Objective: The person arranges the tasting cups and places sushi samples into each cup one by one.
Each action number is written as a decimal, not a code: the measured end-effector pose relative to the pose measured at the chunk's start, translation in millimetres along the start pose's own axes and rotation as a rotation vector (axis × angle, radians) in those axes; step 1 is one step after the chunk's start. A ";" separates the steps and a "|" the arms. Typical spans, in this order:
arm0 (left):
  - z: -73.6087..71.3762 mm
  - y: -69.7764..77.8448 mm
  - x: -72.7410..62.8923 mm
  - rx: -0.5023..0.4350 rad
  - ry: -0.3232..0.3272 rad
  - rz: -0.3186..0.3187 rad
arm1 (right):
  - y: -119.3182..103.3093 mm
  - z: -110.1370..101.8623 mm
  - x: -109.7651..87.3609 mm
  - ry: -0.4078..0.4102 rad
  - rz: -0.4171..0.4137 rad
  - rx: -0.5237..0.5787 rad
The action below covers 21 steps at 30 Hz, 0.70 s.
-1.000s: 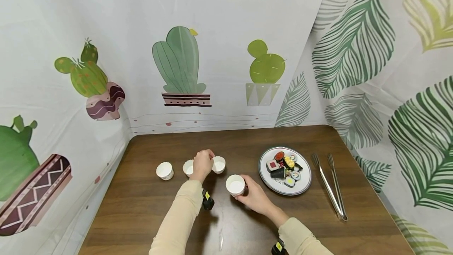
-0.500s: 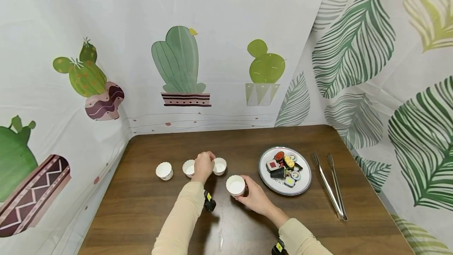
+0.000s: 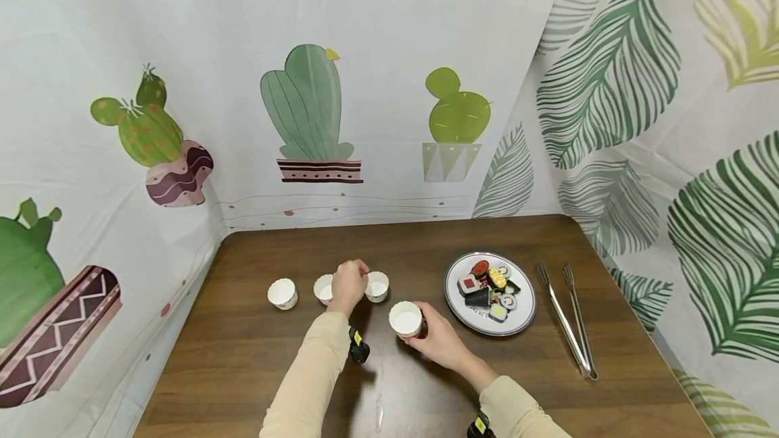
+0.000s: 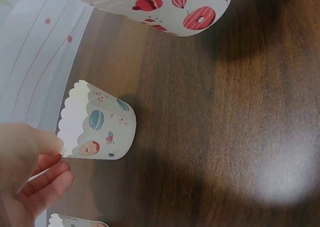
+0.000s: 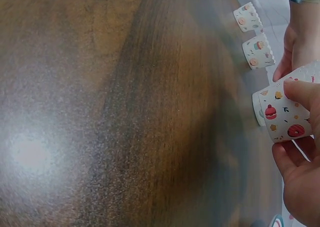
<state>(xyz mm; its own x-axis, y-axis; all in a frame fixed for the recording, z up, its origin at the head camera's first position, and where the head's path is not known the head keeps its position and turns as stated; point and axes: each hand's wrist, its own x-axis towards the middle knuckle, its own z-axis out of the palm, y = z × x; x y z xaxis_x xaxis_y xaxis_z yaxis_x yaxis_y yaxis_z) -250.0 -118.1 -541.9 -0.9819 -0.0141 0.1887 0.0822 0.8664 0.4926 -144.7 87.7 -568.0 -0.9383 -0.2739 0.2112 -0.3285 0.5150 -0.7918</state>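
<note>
My left hand (image 3: 349, 284) pinches the scalloped rim of a white paper baking cup (image 3: 377, 287) between thumb and fingers. In the left wrist view, this baking cup (image 4: 102, 124) shows blue macaron and cookie prints. My right hand (image 3: 439, 338) grips another baking cup (image 3: 405, 320) by its side, nearer to me and mouth up. The right wrist view shows red cupcake and donut prints on this held baking cup (image 5: 285, 109), with the thumb on one side and fingers on the other. A third baking cup (image 3: 323, 289) is partly hidden behind my left hand.
One more baking cup (image 3: 283, 294) stands at the left on the brown wooden table (image 3: 231, 370). To the right, a round plate (image 3: 460, 313) bears several toy-like sushi pieces (image 3: 477, 297). Metal tongs (image 3: 572, 326) lie spread beyond it. A patterned curtain (image 3: 389, 120) hangs behind the table.
The baking cup at my left hand has shifted slightly toward me and to the right. My right hand keeps its cup in nearly the same place.
</note>
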 end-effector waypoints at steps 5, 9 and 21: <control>-4.0 -1.0 1.0 0.010 -0.011 0.003 | -0.4 -0.1 0.2 -0.002 0.000 0.005; -9.5 0.9 3.1 0.011 -0.021 0.020 | -0.5 -0.4 -0.1 -0.005 0.008 -0.006; -29.0 10.0 6.0 0.086 -0.133 0.080 | 1.6 -0.1 0.0 0.006 0.007 0.002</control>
<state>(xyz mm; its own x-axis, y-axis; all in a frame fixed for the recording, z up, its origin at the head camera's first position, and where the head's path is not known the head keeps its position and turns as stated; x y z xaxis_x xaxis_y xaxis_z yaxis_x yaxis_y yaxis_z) -250.2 -123.9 -511.2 -0.9872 0.1179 0.1070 0.1516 0.9016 0.4052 -145.2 88.5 -569.2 -0.9410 -0.2659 0.2093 -0.3222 0.5152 -0.7942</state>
